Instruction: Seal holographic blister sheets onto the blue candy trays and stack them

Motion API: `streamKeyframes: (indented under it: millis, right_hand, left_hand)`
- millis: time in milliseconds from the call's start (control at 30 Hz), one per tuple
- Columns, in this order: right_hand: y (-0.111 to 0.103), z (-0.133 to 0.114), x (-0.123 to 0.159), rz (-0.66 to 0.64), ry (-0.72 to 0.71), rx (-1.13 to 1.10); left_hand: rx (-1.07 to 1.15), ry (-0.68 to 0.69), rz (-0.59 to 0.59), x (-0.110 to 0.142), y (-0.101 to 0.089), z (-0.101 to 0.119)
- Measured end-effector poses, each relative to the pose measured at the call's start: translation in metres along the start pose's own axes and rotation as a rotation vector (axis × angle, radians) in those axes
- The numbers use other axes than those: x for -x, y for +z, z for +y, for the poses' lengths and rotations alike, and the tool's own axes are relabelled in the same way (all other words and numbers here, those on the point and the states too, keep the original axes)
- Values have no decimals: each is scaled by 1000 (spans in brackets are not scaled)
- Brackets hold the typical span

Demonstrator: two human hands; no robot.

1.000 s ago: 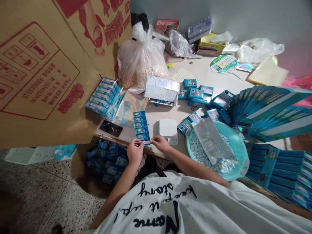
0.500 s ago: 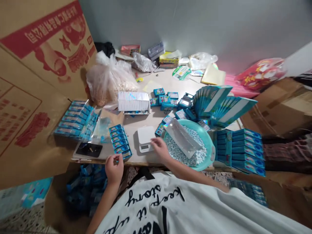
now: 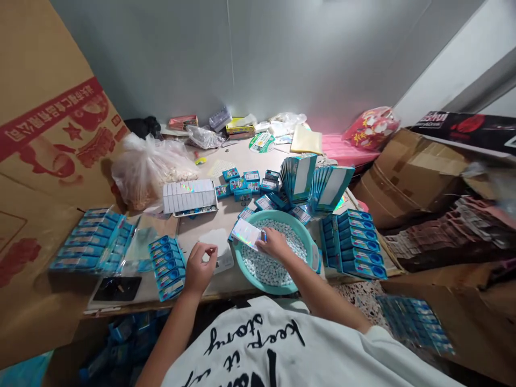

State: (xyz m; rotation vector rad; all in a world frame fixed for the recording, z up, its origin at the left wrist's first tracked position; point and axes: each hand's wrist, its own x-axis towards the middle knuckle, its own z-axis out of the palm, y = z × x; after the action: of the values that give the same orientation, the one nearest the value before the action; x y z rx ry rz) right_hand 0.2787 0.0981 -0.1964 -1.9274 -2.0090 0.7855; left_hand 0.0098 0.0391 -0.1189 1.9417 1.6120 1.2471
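Two hands: my left hand (image 3: 197,269) and my right hand (image 3: 274,243) both reach over the work table (image 3: 245,156), with a gap between them.
Right hand: closed in a pinch on a holographic foil sachet (image 3: 245,234), gripping its right end.
Foil sachet: sticks out to the left of my right hand and lies tilted above a round teal basin (image 3: 266,289), near its left rim; I cannot tell if it touches the rim.
Left hand: half open with the fingers curled, nothing visible in it, over the edge of a white digital scale (image 3: 223,260).
Basin: sits in front of me, directly under my right hand, heaped with small pale blue-white tablets (image 3: 268,267).
Beside my left hand: a row of small blue boxes (image 3: 166,267) lies just to its left on the table.
Further out: fanned blue cards (image 3: 298,177) stand beyond the basin, a block of blue packs (image 3: 355,244) lies to its right, and a white tray of foil packets (image 3: 189,197) sits ahead of the scale, near a clear plastic bag (image 3: 149,174).
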Motion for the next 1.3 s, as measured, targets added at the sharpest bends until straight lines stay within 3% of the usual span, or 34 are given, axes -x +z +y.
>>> streamKeyframes:
  millis: [100, 267, 400, 467, 567, 667, 900, 1067, 1300]
  right_hand:
    - [1, -12, 4, -5, -1, 26]
    - [-33, -43, 18, 16, -114, 25]
    - [-65, -87, 39, 14, -365, 15]
    - [-78, -106, 51, 24, -504, 26]
    - [-93, -124, 63, 23, -531, 106]
    - [-102, -135, 72, 8, -483, 189]
    - [-103, -170, 85, -38, -586, 182]
    - [-101, -180, 88, -94, -634, 125]
    - [-103, -202, 95, -180, -812, 52]
  left_hand:
    - [11, 57, -50, -13, 1, 5]
    - [-27, 242, -195, -30, -13, 20]
    - [-235, 531, -275, -44, -28, 43]
    - [-284, 565, -359, -48, -34, 48]
    - [-301, 512, -410, -49, -44, 45]
    - [-323, 466, -323, -42, -53, 44]
    - [-329, 531, -271, -21, -69, 59]
    - [-326, 414, -137, -7, -90, 63]
    - [-338, 231, -125, 17, -122, 76]
